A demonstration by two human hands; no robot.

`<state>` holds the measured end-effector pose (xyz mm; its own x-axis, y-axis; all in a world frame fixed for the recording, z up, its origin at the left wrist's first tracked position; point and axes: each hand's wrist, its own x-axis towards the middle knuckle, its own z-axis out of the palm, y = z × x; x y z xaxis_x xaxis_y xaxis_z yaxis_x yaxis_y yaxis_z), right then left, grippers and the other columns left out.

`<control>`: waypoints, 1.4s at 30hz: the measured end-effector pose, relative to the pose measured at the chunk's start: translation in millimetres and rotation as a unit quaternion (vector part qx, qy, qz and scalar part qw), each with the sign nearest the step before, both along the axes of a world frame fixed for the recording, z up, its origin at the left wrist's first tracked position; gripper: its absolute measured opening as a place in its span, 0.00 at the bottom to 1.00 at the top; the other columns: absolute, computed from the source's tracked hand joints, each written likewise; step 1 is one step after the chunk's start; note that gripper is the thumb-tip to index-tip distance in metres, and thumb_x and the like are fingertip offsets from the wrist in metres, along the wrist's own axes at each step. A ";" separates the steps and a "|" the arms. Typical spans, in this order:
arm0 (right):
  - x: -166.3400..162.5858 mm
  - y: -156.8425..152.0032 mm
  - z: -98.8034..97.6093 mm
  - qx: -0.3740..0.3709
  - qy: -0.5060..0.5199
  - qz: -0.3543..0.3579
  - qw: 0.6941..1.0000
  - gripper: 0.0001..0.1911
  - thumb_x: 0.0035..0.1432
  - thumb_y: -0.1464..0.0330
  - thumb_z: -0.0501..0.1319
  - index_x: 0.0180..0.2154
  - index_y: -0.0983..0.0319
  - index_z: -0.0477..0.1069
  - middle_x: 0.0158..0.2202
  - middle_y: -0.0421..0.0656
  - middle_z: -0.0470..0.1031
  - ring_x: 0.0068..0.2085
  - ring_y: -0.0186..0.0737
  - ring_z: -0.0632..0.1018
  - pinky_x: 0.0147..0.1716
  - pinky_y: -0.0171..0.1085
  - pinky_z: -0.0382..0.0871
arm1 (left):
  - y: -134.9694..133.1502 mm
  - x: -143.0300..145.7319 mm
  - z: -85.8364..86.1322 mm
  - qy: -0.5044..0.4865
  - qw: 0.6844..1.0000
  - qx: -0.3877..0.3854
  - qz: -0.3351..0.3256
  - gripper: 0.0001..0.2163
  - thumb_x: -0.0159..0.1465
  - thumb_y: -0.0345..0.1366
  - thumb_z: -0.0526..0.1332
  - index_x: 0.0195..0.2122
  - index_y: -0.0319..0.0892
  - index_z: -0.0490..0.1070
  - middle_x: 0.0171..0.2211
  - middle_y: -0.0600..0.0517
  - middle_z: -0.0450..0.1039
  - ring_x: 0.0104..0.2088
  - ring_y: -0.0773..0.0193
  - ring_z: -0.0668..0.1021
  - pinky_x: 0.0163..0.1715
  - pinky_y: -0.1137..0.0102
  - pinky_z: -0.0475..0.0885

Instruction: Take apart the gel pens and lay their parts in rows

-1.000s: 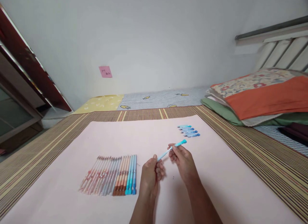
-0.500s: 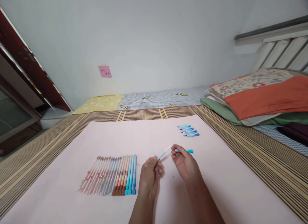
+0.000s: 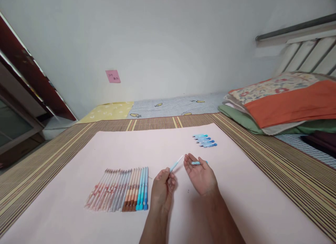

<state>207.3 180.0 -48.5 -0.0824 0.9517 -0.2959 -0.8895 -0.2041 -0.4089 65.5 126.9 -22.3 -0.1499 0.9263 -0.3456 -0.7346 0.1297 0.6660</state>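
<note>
My left hand is closed around a light blue pen barrel whose thin tip sticks up and to the right. My right hand lies palm up beside it, fingers loosely curled, with a blue pen cap resting across the fingers. Both hands hover over a pale pink sheet. To the left lies a row of several pens, pink, grey, orange and blue. Farther away, beyond my right hand, is a small row of several blue caps.
The pink sheet lies on a striped woven mat on a bed. Folded blankets and a pillow are stacked at the right. A white wall with a pink note is behind, a dark wooden cabinet at the left.
The cap came off the pen: my right hand drew it away from the barrel and turned palm up with it. My left hand kept the barrel.
</note>
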 end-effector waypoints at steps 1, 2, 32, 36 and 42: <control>0.3 -0.1 0.2 -0.001 0.013 0.002 1.000 0.11 0.62 0.67 0.60 0.44 0.64 0.76 0.43 0.50 0.80 0.49 0.42 0.81 0.50 0.41 0.80 | 0.1 0.0 -0.1 -0.001 1.000 0.000 -0.001 0.16 0.51 0.36 0.77 0.23 0.37 0.69 0.20 0.53 0.71 0.18 0.75 0.69 0.17 0.81 0.65; 0.7 -0.1 0.2 -0.002 0.024 0.001 1.000 0.11 0.62 0.68 0.59 0.44 0.64 0.75 0.43 0.50 0.80 0.49 0.41 0.81 0.50 0.40 0.79 | 0.2 0.0 -0.3 0.000 1.000 0.000 -0.004 0.16 0.51 0.36 0.77 0.23 0.37 0.69 0.20 0.53 0.71 0.18 0.75 0.68 0.17 0.81 0.65; -20.2 -8.2 7.6 0.065 -0.041 0.087 0.993 0.14 0.54 0.63 0.72 0.39 0.64 0.76 0.21 0.29 0.53 0.19 0.25 0.55 0.15 0.25 0.53 | 2.2 4.7 -9.6 0.006 1.000 0.014 0.011 0.21 0.41 0.33 0.81 0.34 0.36 0.75 0.26 0.48 0.78 0.25 0.68 0.77 0.28 0.76 0.72; -22.9 -10.1 6.8 0.066 -0.084 0.060 0.993 0.17 0.48 0.65 0.76 0.37 0.64 0.76 0.21 0.28 0.53 0.19 0.23 0.54 0.14 0.24 0.50 | 0.9 6.4 -7.4 0.045 0.999 0.027 0.001 0.23 0.40 0.38 0.81 0.34 0.36 0.75 0.26 0.48 0.79 0.23 0.68 0.77 0.25 0.75 0.70; -12.3 -7.3 7.2 0.058 -0.090 0.004 0.994 0.17 0.47 0.66 0.77 0.38 0.64 0.76 0.20 0.27 0.51 0.18 0.23 0.52 0.12 0.24 0.48 | -2.5 0.0 -5.7 0.171 0.976 0.021 -0.134 0.24 0.46 0.52 0.76 0.28 0.36 0.73 0.22 0.48 0.77 0.15 0.69 0.72 0.15 0.75 0.58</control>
